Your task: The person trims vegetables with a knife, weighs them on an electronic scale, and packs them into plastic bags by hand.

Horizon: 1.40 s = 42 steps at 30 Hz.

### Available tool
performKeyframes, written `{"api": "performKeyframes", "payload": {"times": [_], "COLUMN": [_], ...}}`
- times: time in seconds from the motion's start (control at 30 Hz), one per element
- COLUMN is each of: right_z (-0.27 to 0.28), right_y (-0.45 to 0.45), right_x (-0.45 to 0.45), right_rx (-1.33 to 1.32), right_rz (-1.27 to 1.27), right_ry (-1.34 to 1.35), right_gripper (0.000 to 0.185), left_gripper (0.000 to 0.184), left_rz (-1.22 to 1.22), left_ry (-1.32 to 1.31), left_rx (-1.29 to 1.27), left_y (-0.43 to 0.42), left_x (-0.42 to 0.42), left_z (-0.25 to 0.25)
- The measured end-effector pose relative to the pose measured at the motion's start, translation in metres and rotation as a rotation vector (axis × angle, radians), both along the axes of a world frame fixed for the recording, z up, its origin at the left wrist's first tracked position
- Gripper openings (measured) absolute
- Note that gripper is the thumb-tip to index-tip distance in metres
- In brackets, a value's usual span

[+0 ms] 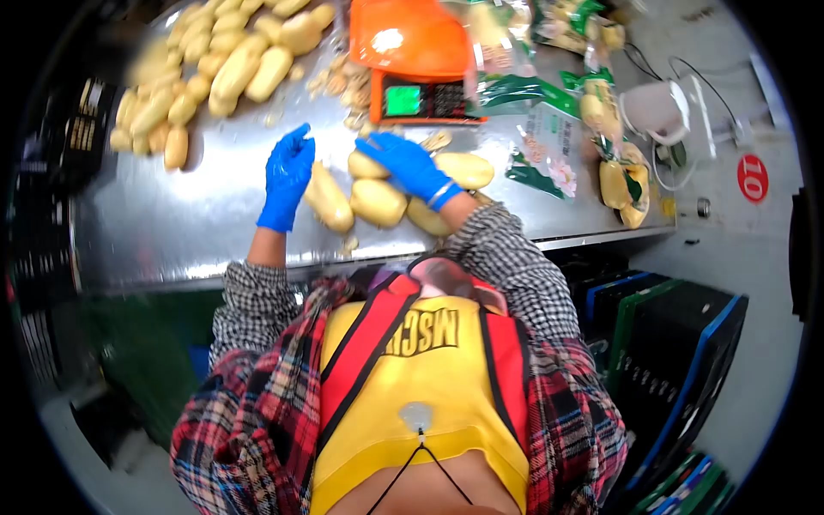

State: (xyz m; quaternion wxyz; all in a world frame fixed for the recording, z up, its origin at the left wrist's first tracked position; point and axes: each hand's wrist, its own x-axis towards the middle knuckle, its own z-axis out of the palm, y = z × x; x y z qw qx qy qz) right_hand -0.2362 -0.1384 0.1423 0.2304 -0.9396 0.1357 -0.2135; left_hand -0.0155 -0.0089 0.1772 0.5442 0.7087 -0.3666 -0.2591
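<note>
Both my hands wear blue gloves over the metal table. My left hand (287, 176) is beside the upper end of a long, pale lotus root piece (329, 199); its fingers are loosely bent, slightly apart, with nothing visible in them. My right hand (410, 165) lies palm down with fingers stretched out over a group of lotus root pieces. Among these are a thick piece (378, 203) below the fingers and another piece (463, 171) to the right of the hand. Part of the group is hidden under my right hand and wrist.
A large heap of lotus roots (236, 73) covers the table's far left. Root scraps (345, 81) lie beside an orange scale (432, 118) with an orange pan (408, 39). Printed plastic bags (549, 142) and filled packs (601, 107) are on the right. Black crates (678, 360) stand below the table.
</note>
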Motion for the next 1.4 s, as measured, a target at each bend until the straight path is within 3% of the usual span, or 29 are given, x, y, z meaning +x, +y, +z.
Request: {"api": "performKeyframes", "payload": {"times": [0.03, 0.07, 0.17, 0.2, 0.23, 0.3, 0.37, 0.43, 0.53, 0.6, 0.63, 0.7, 0.77, 0.83, 0.9, 0.97, 1.03, 1.17, 1.2, 1.3, 1.33, 1.4], "right_z": [-0.001, 0.010, 0.025, 0.021, 0.033, 0.049, 0.058, 0.072, 0.084, 0.073, 0.079, 0.086, 0.095, 0.110, 0.110, 0.127, 0.143, 0.130, 0.105, 0.093, 0.116, 0.080], "right_y": [-0.006, -0.007, 0.005, 0.007, 0.011, 0.015, 0.016, 0.020, 0.013, -0.002, -0.010, -0.022, -0.032, -0.041, -0.050, -0.050, -0.050, -0.068, -0.080, -0.096, -0.086, -0.104], "right_x": [0.002, 0.000, -0.023, -0.034, -0.049, -0.096, -0.138, -0.160, -0.175, -0.178, -0.179, -0.168, -0.156, -0.143, -0.128, -0.112, -0.097, -0.063, -0.052, -0.033, -0.030, -0.019], "right_rx": [-0.030, 0.113, 0.592, 0.858, 1.316, 1.893, 2.114, 2.105, 2.123, 2.037, 2.005, 1.943, 1.894, 1.866, 1.653, 1.532, 1.367, 1.269, 1.141, -0.360, -0.148, -0.149], "right_rz": [0.049, 0.056, -0.222, -0.276, -0.340, -0.186, -0.144, -0.218, -0.183, -0.210, -0.211, -0.344, -0.370, -0.321, -0.367, -0.252, -0.127, -0.367, -0.385, -0.604, -0.609, -0.558], "right_ry": [0.017, 0.098, -0.013, -0.213, -0.353, -0.640, -0.875, -1.090, -1.221, -1.158, -1.125, -1.067, -1.046, -1.045, -1.015, -0.941, -0.833, -0.780, -0.767, 0.164, 0.122, -0.046], "right_gripper": [0.070, 0.069, 0.067, 0.065, 0.063, 0.062, 0.060, 0.061, 0.058, 0.057, 0.056, 0.055, 0.054, 0.047, 0.044, 0.042, 0.041, 0.027, 0.025, 0.027, 0.030, 0.031], "left_gripper": [0.031, 0.031, 0.034, 0.036, 0.036, 0.036, 0.038, 0.039, 0.035, 0.033, 0.041, 0.049, 0.051, 0.054, 0.050, 0.052, 0.052, 0.054, 0.052, 0.045, 0.039, 0.037], "left_rz": [-0.096, -0.109, -0.166, -0.187, -0.191, -0.223, -0.250, -0.287, -0.323, -0.301, -0.289, -0.409, -0.552, -0.589, -0.600, -0.694, -0.690, -0.592, -0.592, -0.613, -0.586, -0.607], "left_ry": [0.061, 0.039, 0.009, 0.007, 0.017, 0.051, -0.010, -0.075, 0.100, 0.212, 0.020, 0.083, 0.146, 0.083, 0.220, 0.087, 0.164, 0.360, 0.373, 0.378, 0.474, 0.474], "left_rx": [-0.125, -0.106, -0.072, -0.065, -0.043, 0.003, 0.001, -0.047, -0.066, -0.004, 0.142, 0.348, 0.386, 0.386, 0.286, 0.274, 0.250, 0.176, 0.149, 0.199, 0.119, 0.067], "left_y": [-0.011, -0.023, -0.038, -0.040, -0.042, -0.050, -0.068, -0.083, -0.115, -0.136, -0.147, -0.156, -0.164, -0.164, -0.161, -0.156, -0.146, -0.134, -0.129, -0.123, -0.119, -0.117], "left_x": [-0.008, -0.016, -0.039, -0.041, -0.040, -0.042, -0.055, -0.077, -0.117, -0.143, -0.151, -0.169, -0.173, -0.179, -0.174, -0.162, -0.153, -0.144, -0.137, -0.130, -0.132, -0.125], "left_z": [0.007, 0.019, 0.058, 0.064, 0.063, 0.055, 0.043, 0.047, 0.056, 0.070, 0.080, 0.115, 0.118, 0.133, 0.128, 0.130, 0.132, 0.124, 0.114, 0.093, 0.087, 0.074]}}
